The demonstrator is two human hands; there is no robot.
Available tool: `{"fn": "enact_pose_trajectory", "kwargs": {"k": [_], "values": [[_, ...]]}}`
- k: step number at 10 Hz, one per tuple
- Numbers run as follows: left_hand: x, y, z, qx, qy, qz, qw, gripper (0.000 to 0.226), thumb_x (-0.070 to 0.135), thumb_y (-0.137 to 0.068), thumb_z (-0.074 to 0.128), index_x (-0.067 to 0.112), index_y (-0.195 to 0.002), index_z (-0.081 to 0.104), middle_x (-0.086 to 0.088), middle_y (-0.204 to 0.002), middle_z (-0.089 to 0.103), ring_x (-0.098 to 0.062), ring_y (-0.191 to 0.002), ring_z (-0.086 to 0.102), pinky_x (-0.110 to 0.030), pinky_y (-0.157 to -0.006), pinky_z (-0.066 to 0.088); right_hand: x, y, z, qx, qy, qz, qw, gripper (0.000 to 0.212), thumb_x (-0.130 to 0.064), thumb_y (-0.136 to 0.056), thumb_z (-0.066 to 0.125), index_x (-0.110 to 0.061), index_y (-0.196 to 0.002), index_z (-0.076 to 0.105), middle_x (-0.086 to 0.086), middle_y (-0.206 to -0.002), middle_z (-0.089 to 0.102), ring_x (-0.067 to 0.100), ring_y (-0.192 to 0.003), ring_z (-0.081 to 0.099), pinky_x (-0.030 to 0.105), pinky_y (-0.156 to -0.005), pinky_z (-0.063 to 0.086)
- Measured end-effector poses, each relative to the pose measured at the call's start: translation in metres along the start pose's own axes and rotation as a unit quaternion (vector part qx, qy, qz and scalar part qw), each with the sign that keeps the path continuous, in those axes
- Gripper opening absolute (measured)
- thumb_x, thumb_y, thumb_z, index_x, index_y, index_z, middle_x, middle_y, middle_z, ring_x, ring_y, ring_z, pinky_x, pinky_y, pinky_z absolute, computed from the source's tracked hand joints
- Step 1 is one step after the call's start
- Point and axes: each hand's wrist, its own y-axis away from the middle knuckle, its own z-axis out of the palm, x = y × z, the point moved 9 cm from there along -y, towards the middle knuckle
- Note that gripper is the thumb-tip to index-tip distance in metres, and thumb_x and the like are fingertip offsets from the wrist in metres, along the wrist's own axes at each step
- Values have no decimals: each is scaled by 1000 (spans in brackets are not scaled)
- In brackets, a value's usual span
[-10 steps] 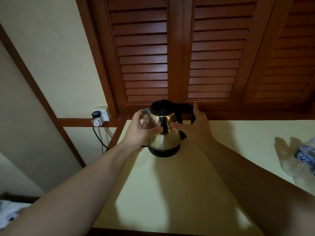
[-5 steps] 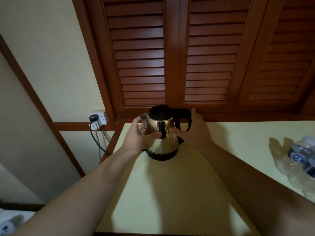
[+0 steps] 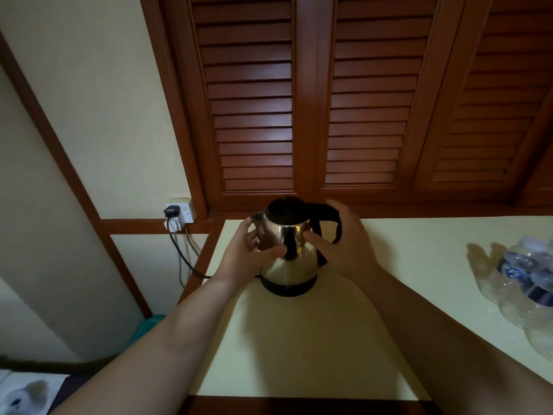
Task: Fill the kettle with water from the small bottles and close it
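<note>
Kettle [image 3: 288, 259]: polished metal body, mirror-glossy, reflecting both hands; lid [image 3: 284, 211], handle [image 3: 327, 215] and base [image 3: 288, 287] of black plastic, duller. Counter [image 3: 299, 339]: smooth pale cream surface, matt with a faint sheen, edged in dark wood. Shutters [image 3: 329, 100] at the far side: reddish-brown wood, varnished, slats satin-glossy. Bottles [image 3: 526, 283] at the right: clear, crinkled thin plastic, shiny. Walls [image 3: 98, 85] at the left: flat matt paint. Socket [image 3: 181, 212]: white plastic.
</note>
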Motion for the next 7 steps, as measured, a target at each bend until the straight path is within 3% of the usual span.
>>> {"fn": "enact_pose_trajectory", "kwargs": {"k": [3, 5, 6, 7], "values": [[2, 11, -1, -6, -28, 12, 1000, 93, 42, -66, 93, 41, -146, 46, 8, -134, 68, -15, -128, 62, -50, -110, 50, -3, 8, 0, 18, -6, 16, 1000, 77, -49, -85, 79, -37, -151, 41, 2, -149, 48, 20, -137, 44, 47, -113, 43], [5, 9, 0, -6, -44, 23, 999, 80, 34, -73, 91, 40, -141, 49, 5, -127, 71, -16, -124, 65, -50, -110, 50, -3, 7, 1, 3, 4, 23, 1000, 75, -57, -85, 75, -41, -151, 43, 4, -153, 45, 24, -141, 42, 45, -113, 43], [2, 11, -2, -17, -67, 6, 998, 84, 36, -73, 92, 46, -142, 46, 13, -135, 66, -9, -132, 58, -44, -112, 48, -8, 8, -2, -12, -8, 15, 1000, 84, -56, -84, 77, -43, -156, 35, -4, -161, 40, 15, -146, 36, 36, -114, 37], [5, 24, -5, -23, -114, 3, 993, 94, 36, -79, 89, 45, -152, 30, 22, -147, 50, -1, -140, 43, -32, -113, 39, -4, 18, -11, -23, -11, 41, 999, 108, -51, -81, 83, -34, -164, 17, -11, -167, 30, 6, -146, 28, 29, -112, 29]]}}
